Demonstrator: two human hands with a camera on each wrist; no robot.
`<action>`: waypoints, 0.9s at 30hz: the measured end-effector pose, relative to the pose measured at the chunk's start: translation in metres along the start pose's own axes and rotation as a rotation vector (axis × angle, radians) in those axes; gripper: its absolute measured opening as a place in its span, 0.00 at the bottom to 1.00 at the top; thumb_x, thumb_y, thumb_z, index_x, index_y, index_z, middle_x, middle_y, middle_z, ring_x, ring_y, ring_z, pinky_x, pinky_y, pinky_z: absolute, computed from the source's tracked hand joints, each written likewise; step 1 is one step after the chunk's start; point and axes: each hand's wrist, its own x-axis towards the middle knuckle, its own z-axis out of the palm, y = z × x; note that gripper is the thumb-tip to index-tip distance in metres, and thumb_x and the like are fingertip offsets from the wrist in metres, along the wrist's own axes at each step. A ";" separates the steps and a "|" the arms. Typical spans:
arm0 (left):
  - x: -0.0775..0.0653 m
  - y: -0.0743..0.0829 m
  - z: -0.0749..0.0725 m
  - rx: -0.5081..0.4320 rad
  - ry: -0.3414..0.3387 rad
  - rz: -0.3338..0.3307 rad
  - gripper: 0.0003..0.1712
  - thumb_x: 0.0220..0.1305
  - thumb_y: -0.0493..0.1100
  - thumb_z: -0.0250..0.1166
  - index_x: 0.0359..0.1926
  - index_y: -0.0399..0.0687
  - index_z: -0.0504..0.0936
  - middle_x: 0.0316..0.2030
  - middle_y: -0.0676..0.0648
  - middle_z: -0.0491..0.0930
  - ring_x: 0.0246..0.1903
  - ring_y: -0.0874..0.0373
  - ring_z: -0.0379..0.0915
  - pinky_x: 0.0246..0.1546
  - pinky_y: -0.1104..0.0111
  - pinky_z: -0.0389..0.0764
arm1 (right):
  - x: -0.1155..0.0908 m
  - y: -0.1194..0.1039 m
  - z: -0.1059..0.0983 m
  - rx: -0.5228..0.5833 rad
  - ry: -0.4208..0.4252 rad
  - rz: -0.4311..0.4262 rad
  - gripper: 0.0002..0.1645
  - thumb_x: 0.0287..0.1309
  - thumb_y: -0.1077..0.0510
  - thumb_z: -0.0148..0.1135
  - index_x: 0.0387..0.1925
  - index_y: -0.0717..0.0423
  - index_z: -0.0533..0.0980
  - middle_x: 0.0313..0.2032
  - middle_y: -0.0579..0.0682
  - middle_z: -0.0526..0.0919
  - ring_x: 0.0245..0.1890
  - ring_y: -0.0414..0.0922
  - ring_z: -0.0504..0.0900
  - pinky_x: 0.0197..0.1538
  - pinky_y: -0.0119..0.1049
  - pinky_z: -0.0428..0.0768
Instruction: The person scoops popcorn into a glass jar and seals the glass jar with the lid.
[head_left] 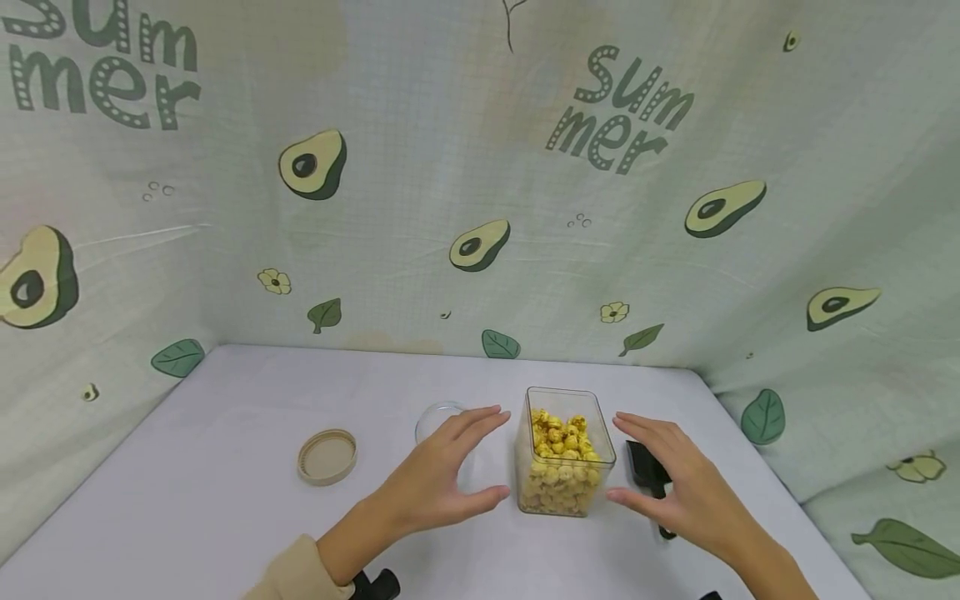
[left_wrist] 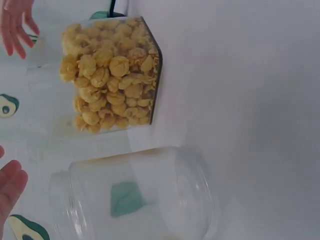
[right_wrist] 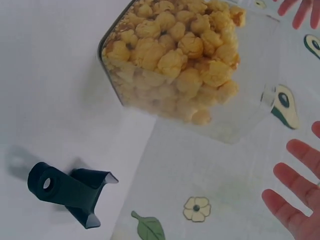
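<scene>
Between my two hands stands a clear square container (head_left: 562, 467), more than half filled with yellow popcorn (left_wrist: 110, 75). My left hand (head_left: 442, 475) hovers to its left with fingers extended and thumb apart, holding nothing. On the other side my right hand (head_left: 686, 483) is held the same way, fingers spread and a gap between them and the container wall. Partly behind the left hand is a clear round jar (left_wrist: 140, 195), upright with no lid on it. A black scoop (right_wrist: 70, 190) lies on the table beside the right hand, partly covered by it in the head view.
A round beige lid (head_left: 327, 457) lies on the white table (head_left: 187, 500) at the left. Behind the table hangs a pale cloth (head_left: 405, 108) printed with avocados and leaves, which also runs along both sides.
</scene>
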 end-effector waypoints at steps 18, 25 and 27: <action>0.009 0.009 0.035 -0.220 0.005 -0.017 0.40 0.53 0.51 0.69 0.66 0.54 0.63 0.63 0.52 0.65 0.63 0.58 0.63 0.59 0.61 0.73 | -0.027 0.035 0.004 0.110 -0.012 0.271 0.44 0.40 0.46 0.74 0.61 0.49 0.68 0.58 0.54 0.71 0.56 0.46 0.64 0.48 0.57 0.71; 0.010 0.011 0.049 -0.322 -0.010 -0.054 0.40 0.54 0.51 0.68 0.67 0.57 0.61 0.64 0.51 0.64 0.63 0.55 0.63 0.57 0.62 0.75 | -0.036 0.046 0.014 0.107 -0.088 0.378 0.43 0.44 0.42 0.71 0.60 0.55 0.68 0.58 0.58 0.70 0.54 0.56 0.68 0.48 0.61 0.73; 0.010 0.010 0.053 -0.348 0.003 -0.052 0.40 0.54 0.50 0.69 0.66 0.55 0.62 0.64 0.49 0.64 0.63 0.54 0.63 0.55 0.62 0.77 | -0.039 0.050 0.019 0.106 -0.092 0.383 0.41 0.44 0.43 0.71 0.59 0.55 0.68 0.57 0.56 0.71 0.52 0.53 0.70 0.47 0.56 0.76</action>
